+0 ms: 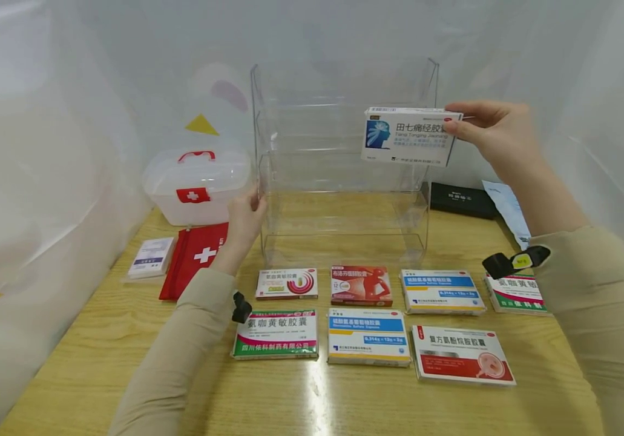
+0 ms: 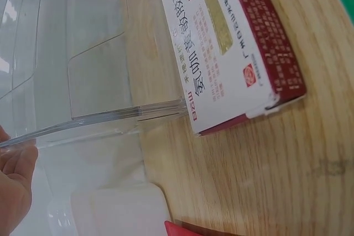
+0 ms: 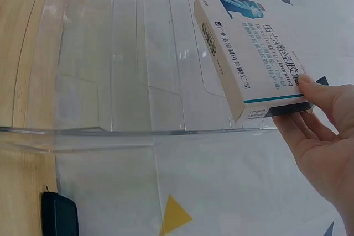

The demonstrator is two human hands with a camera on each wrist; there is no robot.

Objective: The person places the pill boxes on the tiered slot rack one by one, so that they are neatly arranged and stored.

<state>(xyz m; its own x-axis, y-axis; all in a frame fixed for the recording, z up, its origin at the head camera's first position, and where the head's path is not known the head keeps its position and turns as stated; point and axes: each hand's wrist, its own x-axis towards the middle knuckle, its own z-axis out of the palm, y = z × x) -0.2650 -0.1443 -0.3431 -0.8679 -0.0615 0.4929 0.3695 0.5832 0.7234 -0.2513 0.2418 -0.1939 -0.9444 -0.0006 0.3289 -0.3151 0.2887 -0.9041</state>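
Note:
A clear acrylic tiered rack [image 1: 344, 181] stands at the middle of the wooden table [image 1: 99, 363]. My left hand [image 1: 252, 203] grips the rack's left side wall low down; in the left wrist view only the hand's edge [image 2: 14, 186] shows beside the rack's edge [image 2: 99, 120]. My right hand [image 1: 456, 124] pinches a white and blue medicine box [image 1: 410, 136] by its right end and holds it level in the air at the rack's upper right. In the right wrist view the box [image 3: 249, 53] hangs over the rack [image 3: 110, 81], with my thumb on its face.
Several medicine boxes lie in two rows before the rack, among them a red and white box [image 1: 287, 283] [image 2: 227, 42]. A first-aid case [image 1: 197, 184], a red pouch [image 1: 194, 257] and a small white box [image 1: 151, 257] sit at the left. A black case [image 1: 461, 200] lies at the right.

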